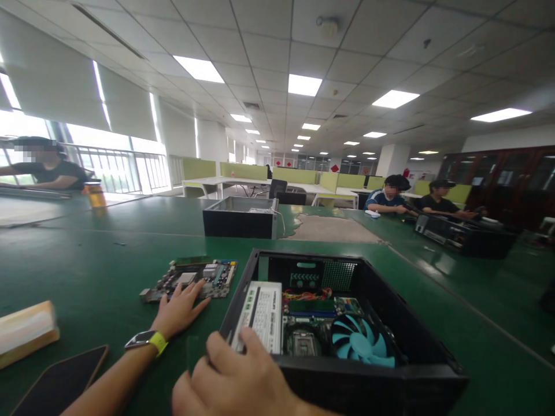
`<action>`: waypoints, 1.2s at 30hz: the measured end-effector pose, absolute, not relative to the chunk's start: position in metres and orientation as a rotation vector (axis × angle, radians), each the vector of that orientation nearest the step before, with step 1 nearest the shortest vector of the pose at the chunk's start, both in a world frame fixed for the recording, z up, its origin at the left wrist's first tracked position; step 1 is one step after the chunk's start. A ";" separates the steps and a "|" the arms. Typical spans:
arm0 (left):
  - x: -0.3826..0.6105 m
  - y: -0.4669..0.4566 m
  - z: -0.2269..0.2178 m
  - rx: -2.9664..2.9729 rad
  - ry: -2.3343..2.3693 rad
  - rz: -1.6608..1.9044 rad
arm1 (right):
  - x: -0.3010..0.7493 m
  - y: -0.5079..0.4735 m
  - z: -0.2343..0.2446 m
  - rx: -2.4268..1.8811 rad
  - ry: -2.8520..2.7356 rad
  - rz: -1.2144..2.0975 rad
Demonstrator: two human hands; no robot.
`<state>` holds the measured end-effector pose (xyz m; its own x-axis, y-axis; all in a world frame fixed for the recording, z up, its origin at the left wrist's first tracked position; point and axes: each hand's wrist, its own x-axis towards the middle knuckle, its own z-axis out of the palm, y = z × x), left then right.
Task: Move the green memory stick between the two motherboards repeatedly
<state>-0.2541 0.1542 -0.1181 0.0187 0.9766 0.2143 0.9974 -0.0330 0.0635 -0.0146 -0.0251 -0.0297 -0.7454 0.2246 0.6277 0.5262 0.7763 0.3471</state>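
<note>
One motherboard (191, 279) lies outside, left of the uncovered computer case (373, 375); the power supply (266, 315) and blue fan (361, 342) sit inside. The left hand (178, 312) spreads over the board, gripping nothing; the right hand (243, 375) curls at the case's near-left corner, its hold unclear.

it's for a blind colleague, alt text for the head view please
A person's left hand is spread over a motherboard on a green table; the right hand is at an open computer case with a blue fan inside.
</note>
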 end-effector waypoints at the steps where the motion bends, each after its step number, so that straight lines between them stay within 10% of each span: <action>1: -0.255 0.154 -0.118 -2.169 -2.097 -0.303 | -0.003 -0.017 -0.024 -0.576 -2.415 -0.693; 18: -0.259 0.139 -0.099 -2.313 -2.094 -0.368 | 0.288 0.119 -0.034 -1.586 -2.004 -0.940; 28: -0.101 0.019 -0.079 -2.851 -1.790 -0.521 | 0.175 0.090 -0.049 -1.763 -1.901 0.132; 36: -0.037 -0.003 -0.053 -3.119 -1.640 -0.512 | 0.143 0.066 -0.091 -2.041 -1.767 0.138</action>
